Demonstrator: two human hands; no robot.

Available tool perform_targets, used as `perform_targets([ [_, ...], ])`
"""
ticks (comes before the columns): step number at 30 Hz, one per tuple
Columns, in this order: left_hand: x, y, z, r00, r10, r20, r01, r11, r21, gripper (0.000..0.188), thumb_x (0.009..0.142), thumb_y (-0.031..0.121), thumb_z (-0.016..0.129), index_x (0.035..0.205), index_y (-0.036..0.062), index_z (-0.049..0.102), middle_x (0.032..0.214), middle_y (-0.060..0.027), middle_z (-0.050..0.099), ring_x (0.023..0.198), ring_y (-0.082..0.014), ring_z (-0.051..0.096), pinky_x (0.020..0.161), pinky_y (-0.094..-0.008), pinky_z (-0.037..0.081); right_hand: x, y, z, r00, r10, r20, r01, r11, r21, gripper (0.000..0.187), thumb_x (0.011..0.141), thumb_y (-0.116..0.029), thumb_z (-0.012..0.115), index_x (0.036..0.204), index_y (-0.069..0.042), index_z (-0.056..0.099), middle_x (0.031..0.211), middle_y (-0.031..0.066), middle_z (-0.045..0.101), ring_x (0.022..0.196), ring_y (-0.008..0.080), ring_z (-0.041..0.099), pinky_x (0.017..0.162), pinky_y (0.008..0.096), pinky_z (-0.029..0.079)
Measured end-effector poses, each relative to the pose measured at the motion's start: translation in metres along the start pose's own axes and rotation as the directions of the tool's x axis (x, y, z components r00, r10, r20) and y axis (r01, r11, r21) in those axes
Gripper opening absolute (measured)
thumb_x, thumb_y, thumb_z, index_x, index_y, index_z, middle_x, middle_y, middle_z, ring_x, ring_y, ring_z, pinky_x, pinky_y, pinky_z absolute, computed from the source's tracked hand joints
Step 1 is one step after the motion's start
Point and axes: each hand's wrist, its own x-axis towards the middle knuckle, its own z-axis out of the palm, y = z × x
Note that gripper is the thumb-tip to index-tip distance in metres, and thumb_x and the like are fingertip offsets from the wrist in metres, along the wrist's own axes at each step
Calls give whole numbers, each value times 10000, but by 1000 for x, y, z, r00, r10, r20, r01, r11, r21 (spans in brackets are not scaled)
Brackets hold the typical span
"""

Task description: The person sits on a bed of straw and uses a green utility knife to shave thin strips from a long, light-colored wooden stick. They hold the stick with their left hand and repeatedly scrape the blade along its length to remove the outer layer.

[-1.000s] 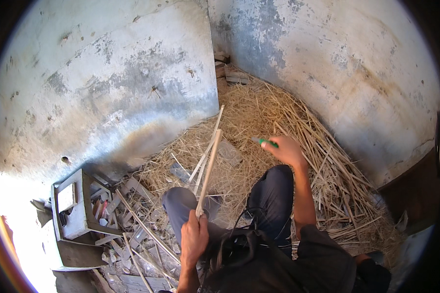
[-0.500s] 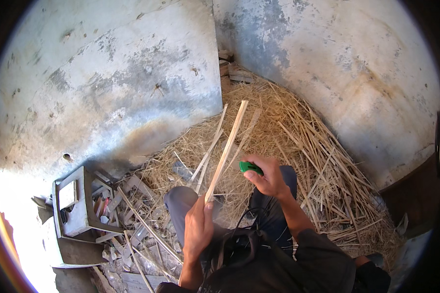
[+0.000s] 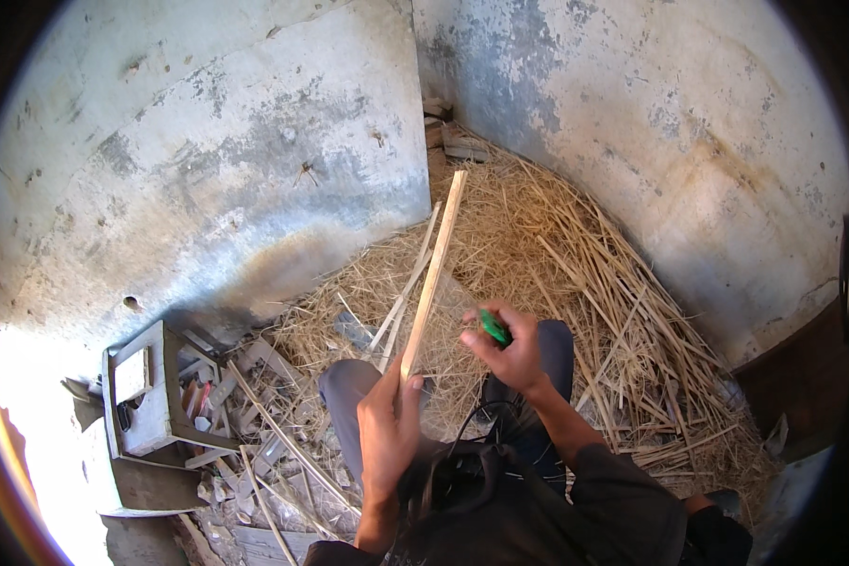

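Note:
My left hand point(image 3: 389, 424) is closed round the lower end of a long pale wooden strip point(image 3: 434, 274), which points up and away from me, leaning slightly right. To its right, my right hand point(image 3: 509, 347) grips a small green tool point(image 3: 494, 326) that looks like a utility knife. Its blade is too blurred to make out. The tool is held apart from the strip. Both hands are above my bent knees, in front of my dark clothing.
Straw and shavings point(image 3: 500, 217) cover the floor ahead. Several thin strips point(image 3: 651, 349) are heaped along the right wall. Loose strips point(image 3: 406, 292) lie behind the held one. At the left, a worn box-like stand point(image 3: 165, 415) stands beside rubble and wood scraps point(image 3: 264, 453). Peeling walls point(image 3: 283, 123) meet ahead.
The held strip has shifted slightly left and farther away, with my left hand turned a little. My right hand has tilted the green tool, and its fingers have changed position.

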Motion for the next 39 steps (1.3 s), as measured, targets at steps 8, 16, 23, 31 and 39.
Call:
perform_targets([
  [8, 2, -12, 9, 999, 45, -10, -45, 996, 80, 517, 936, 109, 788, 1423, 0, 654, 757, -161, 653, 630, -179, 582, 621, -338, 486, 12, -15, 5, 965, 215, 152, -261, 861, 436, 231, 1009, -190, 741, 1136, 1, 713, 900, 29, 715, 833, 72, 642, 748, 252, 490],
  [16, 2, -20, 14, 994, 109, -16, -107, 991, 81, 587, 867, 119, 860, 1414, 17, 674, 760, -165, 651, 617, -167, 573, 608, -331, 487, 9, -2, 11, 938, 293, 183, -346, 789, 508, 179, 1032, -175, 717, 1036, 4, 723, 915, 79, 765, 886, 114, 697, 808, 304, 522],
  [23, 3, -25, 16, 997, -80, 14, 81, 997, -12, 569, 918, 118, 824, 1442, -13, 643, 789, -52, 678, 648, -71, 577, 586, -266, 487, 3, 3, 10, 952, 255, 170, -306, 783, 541, 142, 1053, -179, 663, 1023, -40, 669, 907, 120, 779, 590, 36, 455, 550, 235, 344],
  [31, 7, -27, 16, 961, -257, 105, 278, 890, -360, 465, 994, 164, 791, 1388, -54, 670, 855, 30, 677, 745, -32, 580, 607, -211, 453, -9, 14, 13, 924, 255, 284, -380, 674, 634, 133, 1077, -198, 622, 1042, -71, 601, 971, 210, 790, 504, 21, 336, 478, 225, 277],
  [39, 5, -28, 9, 956, -254, 144, 292, 820, -492, 453, 1031, 219, 754, 1378, -62, 676, 848, 54, 629, 689, -10, 501, 566, -197, 353, -30, 19, 18, 959, 135, 249, -268, 718, 643, 146, 1075, -200, 634, 1024, -77, 574, 955, 227, 794, 515, 32, 348, 487, 227, 298],
])
